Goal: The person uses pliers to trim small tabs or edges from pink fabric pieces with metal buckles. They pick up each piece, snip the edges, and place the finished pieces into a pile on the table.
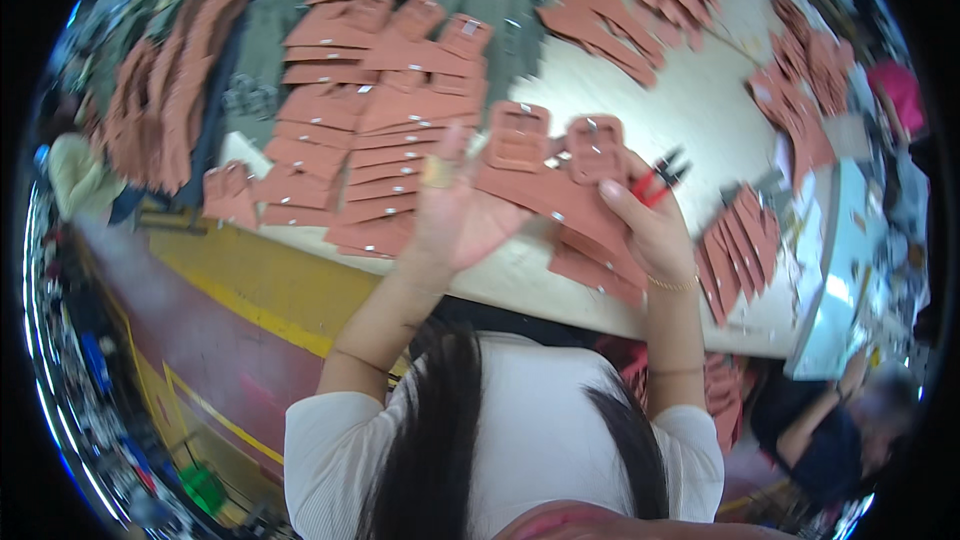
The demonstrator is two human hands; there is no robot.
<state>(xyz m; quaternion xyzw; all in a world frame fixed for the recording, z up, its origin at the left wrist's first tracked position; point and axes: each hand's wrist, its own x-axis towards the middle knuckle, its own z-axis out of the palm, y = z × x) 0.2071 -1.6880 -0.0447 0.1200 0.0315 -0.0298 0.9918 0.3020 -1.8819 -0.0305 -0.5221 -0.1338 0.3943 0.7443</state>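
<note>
Centrally: left hand (pixel 462 220), spread open, apparently empty, just beside terracotta piece (pixel 562 192); right hand (pixel 662 230), closed around terracotta piece and red-handled cutters (pixel 652 185).

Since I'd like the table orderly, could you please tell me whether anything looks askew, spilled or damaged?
Nothing looks spilled or damaged. The fanned pile at right slants differently from the overlapping rows at left, but its layers look neat. The brown piece in the right hand shows no clear tear.

A factory workshop: rows of flat reddish-brown pieces (pixel 315 130) lie on the pale surface (pixel 700 90) beyond the hands (pixel 455 220); left of them spreads a yellow-lined, dull-red floor (pixel 215 315), right, a dark-clothed co-worker (pixel 815 435).
</note>
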